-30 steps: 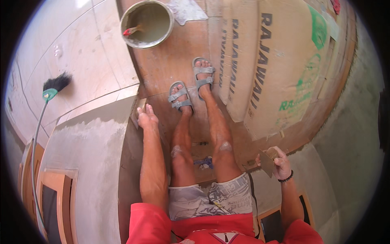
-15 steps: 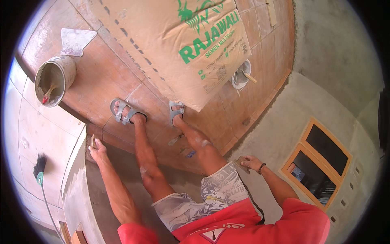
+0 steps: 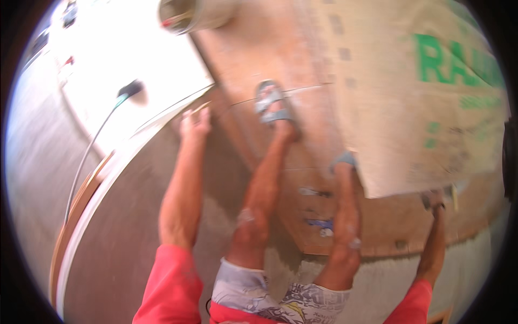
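Note:
Motion blurs the view. My left hand (image 3: 195, 121) has its fingers closed round a small, thin, pale brown piece beside the edge of the white tiled step (image 3: 162, 75). My right hand (image 3: 434, 198), smeared and partly hidden, holds a flat grey scraper just under the lower edge of a large brown paper sack (image 3: 399, 119) with green print. Something pale with a stick handle (image 3: 455, 197) lies beside that hand. The sack covers part of the brown tiled floor (image 3: 259, 59), above my sandalled feet.
A mortar bucket (image 3: 197, 12) with a red-tipped brush in it is at the top. A broom (image 3: 129, 89) with a green socket lies on the white step. Grey plastered walls (image 3: 32, 135) curve round the sides, and small scraps (image 3: 318, 224) lie by my right leg.
The view has swung round, shifting the bucket up and right. My left hand reaches higher in the picture, and my right hand has moved outward to the sack's lower edge.

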Available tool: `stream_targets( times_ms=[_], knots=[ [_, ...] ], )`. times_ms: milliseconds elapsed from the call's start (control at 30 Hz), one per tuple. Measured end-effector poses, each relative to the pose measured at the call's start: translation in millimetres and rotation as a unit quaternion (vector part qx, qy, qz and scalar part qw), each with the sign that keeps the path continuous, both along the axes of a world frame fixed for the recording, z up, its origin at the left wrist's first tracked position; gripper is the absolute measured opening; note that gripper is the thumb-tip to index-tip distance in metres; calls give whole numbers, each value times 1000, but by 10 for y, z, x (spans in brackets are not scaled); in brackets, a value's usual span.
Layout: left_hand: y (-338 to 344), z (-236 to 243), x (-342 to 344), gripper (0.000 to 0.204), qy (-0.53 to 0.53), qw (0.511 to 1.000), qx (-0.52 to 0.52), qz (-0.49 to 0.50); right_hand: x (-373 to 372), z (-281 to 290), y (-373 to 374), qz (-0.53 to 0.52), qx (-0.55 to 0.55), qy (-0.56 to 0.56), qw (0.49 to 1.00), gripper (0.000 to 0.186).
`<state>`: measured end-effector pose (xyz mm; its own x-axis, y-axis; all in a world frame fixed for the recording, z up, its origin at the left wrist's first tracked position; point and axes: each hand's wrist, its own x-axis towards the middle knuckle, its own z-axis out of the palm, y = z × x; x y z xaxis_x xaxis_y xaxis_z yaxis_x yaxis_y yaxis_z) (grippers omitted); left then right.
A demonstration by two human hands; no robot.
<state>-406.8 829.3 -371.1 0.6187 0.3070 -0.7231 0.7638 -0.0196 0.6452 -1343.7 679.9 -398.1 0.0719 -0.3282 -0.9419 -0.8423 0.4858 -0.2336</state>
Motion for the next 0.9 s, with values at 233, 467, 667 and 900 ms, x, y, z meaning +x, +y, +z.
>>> stream_targets(
  times_ms=[233, 467, 667, 900],
  knots=[
    [-463, 153, -465, 45, -3, 997, 7, 77, -829, -398, -494, 41, -251, 145, 956, 24],
    [-355, 60, -303, 49, 1, 1000, -11, 9, 330, 383, 166, 154, -156, 142, 965, 25],
    [-307, 35, -376, 52, 37, 998, -20, 47, 1442, 759, 661, 133, -188, 60, 971, 44],
    [37, 37, 68, 48, 115, 989, -86, 41, 2589, 747, 1161, 83, -186, 103, 974, 51]
  ],
)
